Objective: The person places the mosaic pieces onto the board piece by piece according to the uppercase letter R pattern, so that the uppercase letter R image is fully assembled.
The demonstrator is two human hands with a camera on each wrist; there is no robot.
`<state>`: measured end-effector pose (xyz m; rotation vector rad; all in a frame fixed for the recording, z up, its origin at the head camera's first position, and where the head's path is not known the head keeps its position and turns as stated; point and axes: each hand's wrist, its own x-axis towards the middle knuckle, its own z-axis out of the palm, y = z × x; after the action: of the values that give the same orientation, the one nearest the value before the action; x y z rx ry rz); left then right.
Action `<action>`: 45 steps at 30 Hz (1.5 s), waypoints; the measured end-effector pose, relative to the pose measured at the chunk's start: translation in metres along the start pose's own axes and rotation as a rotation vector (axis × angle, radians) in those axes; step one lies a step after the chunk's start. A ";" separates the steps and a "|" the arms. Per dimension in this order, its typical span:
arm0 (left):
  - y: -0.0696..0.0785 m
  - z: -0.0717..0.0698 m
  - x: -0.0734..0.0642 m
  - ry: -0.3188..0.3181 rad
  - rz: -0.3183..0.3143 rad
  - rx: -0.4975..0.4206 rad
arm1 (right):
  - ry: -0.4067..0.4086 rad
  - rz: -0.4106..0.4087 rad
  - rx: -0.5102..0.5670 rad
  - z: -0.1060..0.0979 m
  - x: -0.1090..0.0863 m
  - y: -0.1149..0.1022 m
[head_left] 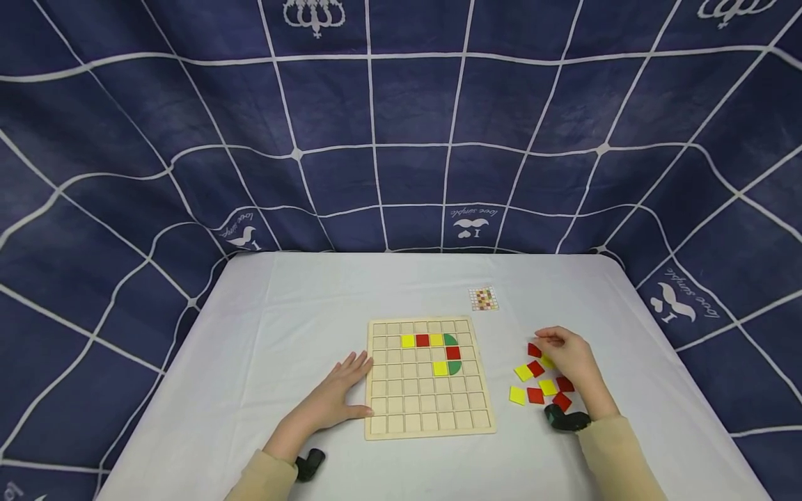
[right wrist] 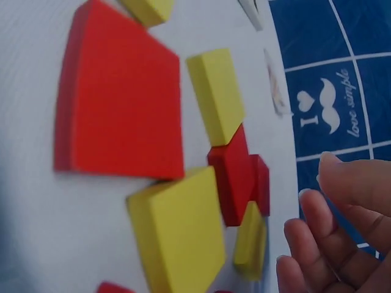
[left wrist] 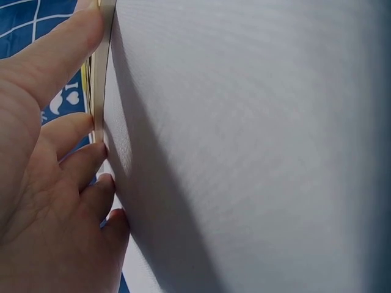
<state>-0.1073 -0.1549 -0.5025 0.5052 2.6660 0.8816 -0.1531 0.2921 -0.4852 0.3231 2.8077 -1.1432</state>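
The wooden grid board [head_left: 395, 405] lies on the table. In its upper part sit yellow squares, such as a yellow square [head_left: 409, 341], red squares, such as a red square [head_left: 453, 353], and two green quarter-round pieces, one green piece [head_left: 454, 367] below the other. My left hand [head_left: 331, 396] rests along the board's left edge, fingers and thumb spread and touching the side [left wrist: 99, 91]. Over the far end of a group of loose tiles hovers my right hand [head_left: 569, 353], fingers loosely bent beside a red tile [head_left: 534, 350]. In the right wrist view no tile shows between its fingertips.
Loose yellow tiles [head_left: 516, 395] and red tiles [head_left: 562, 401] are scattered right of the board, some touching or overlapping. A small patterned card [head_left: 484, 298] lies beyond the board's far right corner. Dark blue checked cloth [head_left: 413, 174] rises behind the white-covered table [head_left: 301, 292].
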 end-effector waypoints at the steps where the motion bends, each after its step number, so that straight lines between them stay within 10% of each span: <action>1: 0.000 0.000 0.000 -0.001 0.003 0.000 | -0.011 0.012 0.002 0.000 0.001 0.003; 23: -0.001 0.001 0.001 -0.005 0.004 0.005 | -0.086 0.037 -0.060 0.006 0.012 0.016; 45: 0.000 0.000 0.001 -0.003 0.010 0.004 | -0.068 0.003 0.124 0.020 -0.003 -0.016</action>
<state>-0.1084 -0.1544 -0.5024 0.5213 2.6648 0.8782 -0.1540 0.2664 -0.4887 0.2912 2.6831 -1.3057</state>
